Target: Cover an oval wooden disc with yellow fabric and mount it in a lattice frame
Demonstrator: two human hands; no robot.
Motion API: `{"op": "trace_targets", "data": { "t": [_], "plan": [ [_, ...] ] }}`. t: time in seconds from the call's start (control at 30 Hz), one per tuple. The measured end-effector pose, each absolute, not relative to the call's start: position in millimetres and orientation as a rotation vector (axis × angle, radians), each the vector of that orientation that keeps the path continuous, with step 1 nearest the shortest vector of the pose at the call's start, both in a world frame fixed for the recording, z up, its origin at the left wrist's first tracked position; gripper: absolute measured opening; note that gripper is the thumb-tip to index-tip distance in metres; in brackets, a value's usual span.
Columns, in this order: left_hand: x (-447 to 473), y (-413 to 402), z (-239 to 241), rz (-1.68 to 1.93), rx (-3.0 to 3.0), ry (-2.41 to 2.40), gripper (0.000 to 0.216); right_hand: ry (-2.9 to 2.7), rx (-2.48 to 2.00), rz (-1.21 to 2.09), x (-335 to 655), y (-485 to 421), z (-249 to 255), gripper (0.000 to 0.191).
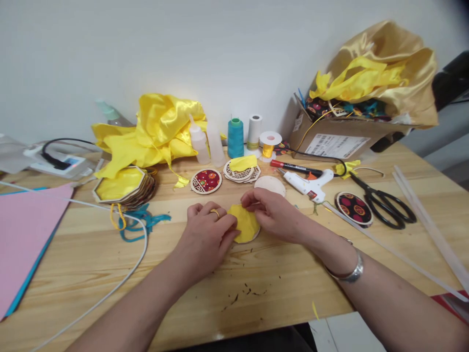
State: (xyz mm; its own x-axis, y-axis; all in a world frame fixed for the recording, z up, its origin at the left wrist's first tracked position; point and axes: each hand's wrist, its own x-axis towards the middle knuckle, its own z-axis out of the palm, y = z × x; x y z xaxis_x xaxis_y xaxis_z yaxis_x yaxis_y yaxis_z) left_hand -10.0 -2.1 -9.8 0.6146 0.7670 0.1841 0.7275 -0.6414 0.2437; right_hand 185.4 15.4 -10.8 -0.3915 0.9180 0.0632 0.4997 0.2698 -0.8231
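A round wooden disc (251, 239) lies on the table, mostly covered by a piece of yellow fabric (242, 224). At its left edge my left hand (208, 232), with a ring on one finger, has curled fingers closed on the fabric. Over the upper right edge, my right hand (269, 210) pinches the fabric with thumb and fingers; its fingertips are partly hidden. Just behind are a plain pale disc (270, 185), a lattice disc (205, 181) with red patterned fabric, and stacked lattice discs (238, 175) topped with a yellow scrap (243, 163).
To the right lie a white glue gun (309, 185), a red-and-black marker (296, 167), black scissors (388, 203) and a dark patterned disc (354, 209). Octagonal frames (124, 188), yellow satin (154, 129) and a white cable (141, 249) occupy the left. A cardboard box (330, 139) stands behind.
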Motion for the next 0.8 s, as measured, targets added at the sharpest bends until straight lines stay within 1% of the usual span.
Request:
{"op": "trace_targets", "data": {
  "t": [0.2, 0.4, 0.6, 0.8],
  "plan": [
    [-9.8, -3.2, -8.7, 0.348, 2.572, 1.384, 0.008, -2.004, -1.267, 0.997, 185.1, 15.4, -10.8, 0.035],
    [-12.0, -1.8, -9.6, 0.282, 2.517, 1.392, 0.011, -2.007, -1.272, 0.998, 185.6, 16.0, -11.1, 0.035],
    [-16.6, 5.4, -5.1, 0.237, 2.415, 1.353, 0.008, -1.999, -1.257, 1.009, 185.3, 15.7, -12.8, 0.034],
    [-18.8, 8.4, -3.2, 0.228, 2.36, 1.336, 0.009, -2.036, -1.186, 1.049, 187.9, 16.6, -14.9, 0.035]
  ]
}}
